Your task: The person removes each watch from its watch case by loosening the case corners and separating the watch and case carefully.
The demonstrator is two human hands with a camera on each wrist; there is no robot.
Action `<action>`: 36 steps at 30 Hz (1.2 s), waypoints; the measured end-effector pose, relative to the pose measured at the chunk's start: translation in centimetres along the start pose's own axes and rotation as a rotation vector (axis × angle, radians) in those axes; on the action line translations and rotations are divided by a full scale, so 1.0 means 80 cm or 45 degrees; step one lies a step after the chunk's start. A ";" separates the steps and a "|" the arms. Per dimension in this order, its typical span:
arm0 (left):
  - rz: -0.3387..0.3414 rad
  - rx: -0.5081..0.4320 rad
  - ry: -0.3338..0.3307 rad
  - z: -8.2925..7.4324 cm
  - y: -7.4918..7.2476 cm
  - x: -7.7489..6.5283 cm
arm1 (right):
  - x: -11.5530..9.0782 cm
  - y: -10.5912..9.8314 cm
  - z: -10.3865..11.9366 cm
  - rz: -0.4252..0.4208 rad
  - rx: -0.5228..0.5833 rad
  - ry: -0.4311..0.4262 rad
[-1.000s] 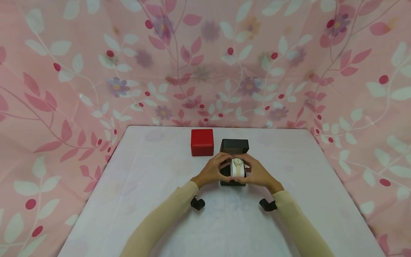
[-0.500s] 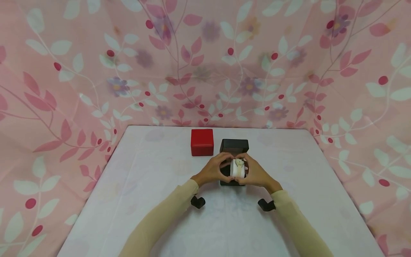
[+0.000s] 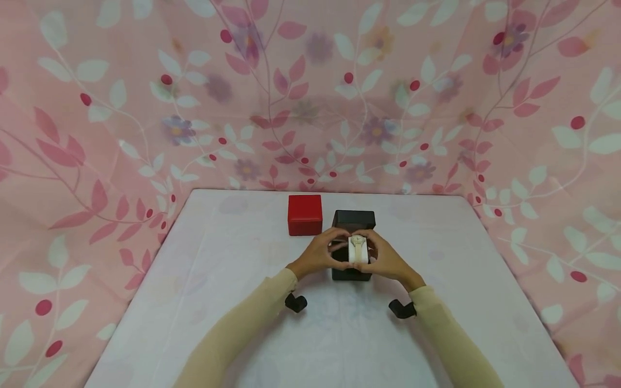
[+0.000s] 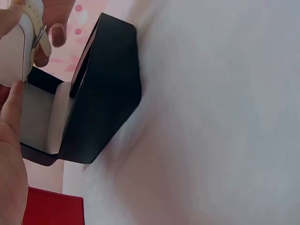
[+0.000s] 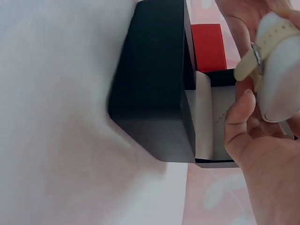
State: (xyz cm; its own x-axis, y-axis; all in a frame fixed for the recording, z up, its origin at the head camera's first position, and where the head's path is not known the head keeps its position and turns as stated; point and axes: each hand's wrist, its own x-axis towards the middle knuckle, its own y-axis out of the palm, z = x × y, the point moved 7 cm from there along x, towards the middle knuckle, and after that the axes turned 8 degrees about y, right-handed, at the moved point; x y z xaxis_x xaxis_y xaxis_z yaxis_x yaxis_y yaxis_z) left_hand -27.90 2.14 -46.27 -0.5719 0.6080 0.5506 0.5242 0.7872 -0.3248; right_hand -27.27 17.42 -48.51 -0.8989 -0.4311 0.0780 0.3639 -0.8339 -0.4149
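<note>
A wristwatch [image 3: 358,242] with a cream strap is wrapped round a white cushion [image 5: 283,89]. My left hand [image 3: 317,253] grips the cushion from the left, and my right hand [image 3: 390,260] grips it from the right, thumbs near its front end. Both hands hold it over an open black box [image 3: 351,275], whose lid [image 3: 355,218] stands raised at the back. In the right wrist view the strap's buckle [image 5: 257,56] shows on the underside. The pale lining [image 4: 35,112] of the box is visible in the left wrist view.
A red box [image 3: 305,215] stands shut just left of the black one, near the back of the table. A white cloth [image 3: 233,253] covers the table. Pink floral fabric [image 3: 310,97] hangs behind and at both sides. Black wrist pieces [image 3: 402,309] hang below the sleeves.
The cushion with the watch has turned slightly between my hands, the dial straightening and shifting a little left and away. Both hands have moved slightly with it. The boxes stay put.
</note>
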 end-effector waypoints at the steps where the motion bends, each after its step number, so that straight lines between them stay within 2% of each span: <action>1: 0.010 -0.009 -0.003 0.000 0.000 0.000 | 0.000 0.000 0.001 -0.001 -0.009 0.005; 6: 0.048 -0.049 -0.004 -0.003 0.003 0.001 | -0.004 0.002 0.018 0.006 0.002 0.028; 10: 0.051 -0.004 0.002 -0.010 0.006 0.005 | -0.007 0.004 0.038 0.012 -0.028 0.038; 13: 0.034 0.045 -0.003 -0.012 0.006 0.006 | -0.006 0.007 0.041 0.004 -0.081 0.025; 20: 0.019 0.051 -0.005 -0.009 0.009 0.007 | 0.002 0.009 0.000 -0.058 -0.126 0.020; 22: 0.015 0.032 -0.015 -0.007 0.009 0.007 | 0.001 0.008 0.004 -0.062 -0.135 0.014; 23: 0.011 0.026 -0.023 0.001 0.010 0.006 | -0.001 0.008 0.010 -0.062 -0.139 0.009; 29: 0.018 0.025 -0.028 0.042 0.013 -0.003 | -0.001 0.007 -0.001 -0.081 -0.098 0.027; 30: 0.026 0.025 -0.020 0.041 0.013 -0.003 | 0.000 0.007 -0.008 -0.088 -0.084 0.028; 36: 0.064 0.035 0.006 0.033 0.016 -0.004 | -0.002 0.007 -0.008 -0.077 -0.121 0.019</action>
State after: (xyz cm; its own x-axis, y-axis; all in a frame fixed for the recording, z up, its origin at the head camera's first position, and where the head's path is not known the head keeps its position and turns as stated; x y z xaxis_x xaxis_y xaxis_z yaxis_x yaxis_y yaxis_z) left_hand -28.68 3.24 -48.90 -0.5420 0.6467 0.5367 0.5348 0.7580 -0.3734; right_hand -27.07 17.20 -49.32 -0.9223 -0.3751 0.0927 0.2846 -0.8218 -0.4937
